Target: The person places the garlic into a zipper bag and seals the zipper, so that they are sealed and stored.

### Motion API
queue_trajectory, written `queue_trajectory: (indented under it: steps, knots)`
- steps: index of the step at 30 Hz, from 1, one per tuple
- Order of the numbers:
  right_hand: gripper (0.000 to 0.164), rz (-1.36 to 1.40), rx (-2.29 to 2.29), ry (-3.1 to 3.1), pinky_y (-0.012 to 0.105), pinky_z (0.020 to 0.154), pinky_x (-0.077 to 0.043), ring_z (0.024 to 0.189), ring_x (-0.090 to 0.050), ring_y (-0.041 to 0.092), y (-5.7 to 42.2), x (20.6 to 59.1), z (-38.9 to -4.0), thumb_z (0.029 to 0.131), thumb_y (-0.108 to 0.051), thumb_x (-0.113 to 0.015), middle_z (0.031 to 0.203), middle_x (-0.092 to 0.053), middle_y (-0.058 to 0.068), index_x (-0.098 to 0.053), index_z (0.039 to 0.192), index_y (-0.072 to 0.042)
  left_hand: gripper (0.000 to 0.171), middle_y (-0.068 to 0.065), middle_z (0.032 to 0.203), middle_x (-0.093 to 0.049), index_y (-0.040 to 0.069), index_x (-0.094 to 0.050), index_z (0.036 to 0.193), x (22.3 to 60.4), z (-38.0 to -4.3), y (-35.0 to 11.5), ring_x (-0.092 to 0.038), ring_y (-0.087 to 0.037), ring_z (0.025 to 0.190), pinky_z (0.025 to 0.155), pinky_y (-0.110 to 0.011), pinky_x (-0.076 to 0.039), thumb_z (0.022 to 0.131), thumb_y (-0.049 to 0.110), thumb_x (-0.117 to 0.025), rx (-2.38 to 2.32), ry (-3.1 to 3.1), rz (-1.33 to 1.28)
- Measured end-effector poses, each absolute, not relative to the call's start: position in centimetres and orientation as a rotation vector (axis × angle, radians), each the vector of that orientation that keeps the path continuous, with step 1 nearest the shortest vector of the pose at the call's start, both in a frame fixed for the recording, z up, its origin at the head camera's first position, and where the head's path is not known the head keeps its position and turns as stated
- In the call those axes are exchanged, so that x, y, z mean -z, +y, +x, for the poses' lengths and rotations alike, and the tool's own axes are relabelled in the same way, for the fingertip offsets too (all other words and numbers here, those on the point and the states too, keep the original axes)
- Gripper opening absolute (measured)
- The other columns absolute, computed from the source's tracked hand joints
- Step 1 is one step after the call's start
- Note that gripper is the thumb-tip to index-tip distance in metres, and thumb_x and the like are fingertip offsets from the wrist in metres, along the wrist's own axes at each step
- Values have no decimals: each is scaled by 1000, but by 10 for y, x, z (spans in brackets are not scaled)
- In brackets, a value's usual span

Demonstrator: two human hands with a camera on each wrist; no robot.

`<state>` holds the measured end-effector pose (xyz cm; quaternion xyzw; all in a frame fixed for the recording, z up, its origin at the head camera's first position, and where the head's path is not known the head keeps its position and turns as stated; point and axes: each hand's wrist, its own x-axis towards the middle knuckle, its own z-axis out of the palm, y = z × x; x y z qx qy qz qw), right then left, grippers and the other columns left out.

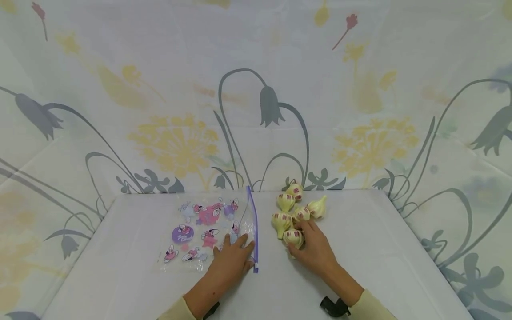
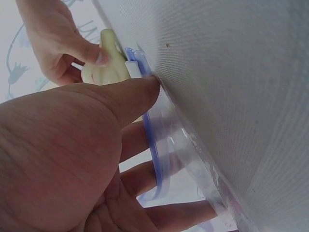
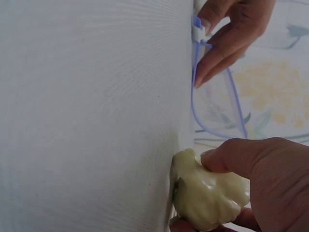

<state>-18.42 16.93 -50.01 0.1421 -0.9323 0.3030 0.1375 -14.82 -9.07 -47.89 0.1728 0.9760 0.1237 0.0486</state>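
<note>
A clear zip bag (image 1: 208,214) printed with pink and purple cartoon figures lies flat, its blue zip edge (image 1: 254,222) facing right. My left hand (image 1: 234,258) rests on the bag near this edge, fingers spread. In the left wrist view, the thumb lies by the white slider (image 2: 133,69) and the mouth stands parted around the fingers. My right hand (image 1: 316,251) grips a pale yellow-green garlic bulb (image 3: 205,191) between thumb and fingers, close over the table. Several similar garlic bulbs (image 1: 282,220) with dark red labels sit clustered just beyond it.
The white table (image 1: 380,249) meets a floral-printed cloth backdrop (image 1: 272,146) behind the bulbs and bag. More of this cloth borders both sides. Black straps or mounts (image 1: 335,306) show at the wrists.
</note>
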Motion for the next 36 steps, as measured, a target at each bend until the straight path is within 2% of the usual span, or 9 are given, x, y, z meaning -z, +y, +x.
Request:
queue_trajectory:
  steps: [11,21,28,36]
  knots:
    - [50,463,-843,-2626,30,73,-54,85,-54,10,166,496,-182,74,-10,-93,110,-59,3,-64,115,-8,52,-12,159,-52,16,-64,147,480,-150,-91,-40,-62,143,99,-84,-42,100,36,-73,-387,2959,521]
    - [51,560,-829,-2536,35,78,-57,93,-62,16,157,494,-181,73,-7,-92,113,-62,5,-64,116,-6,52,-12,160,-51,17,-64,148,480,-149,-91,-40,-61,144,100,-83,-41,101,37,-73,-386,2955,503]
    - [51,591,-862,-2526,32,77,-57,89,-59,12,148,491,-181,75,-7,-92,112,-61,3,-64,117,-7,52,-12,158,-54,17,-65,147,478,-150,-91,-43,-61,143,99,-83,-43,100,37,-74,-373,2972,515]
    - [53,604,-873,-2540,32,83,-60,103,-66,17,136,491,-182,76,-8,-92,126,-67,6,-68,123,-5,51,-11,158,-54,17,-66,146,479,-149,-90,-43,-60,143,99,-82,-44,100,37,-74,-361,2977,503]
